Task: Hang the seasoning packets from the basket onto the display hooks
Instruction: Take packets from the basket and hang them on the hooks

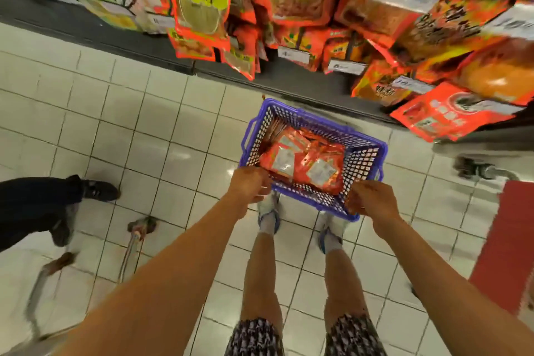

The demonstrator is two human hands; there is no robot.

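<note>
Seasoning packets (300, 163): red foil pouches with white labels, heaped loosely in the bottom of the basket (358, 136).

Basket: purple plastic lattice, apparently carried above the tiled floor, in front of the person's feet and below the display.

Left hand (250, 183): fingers curled round the near-left rim of the basket, gripping it.

Right hand (372, 198): fingers curled over the near-right corner of the basket, gripping it.

Display (289, 3): beyond the basket and above it, rows of red and orange packets with white price tags; the hooks themselves are hidden behind the stock.

Step in hand, as judged: carrying or placing the basket at the display; no packet lifted yet.

Next move, as judged: free one hand from the rim, pinch a single packet by its top edge, find its hanging hole, and match it to like stock above the basket.
</note>
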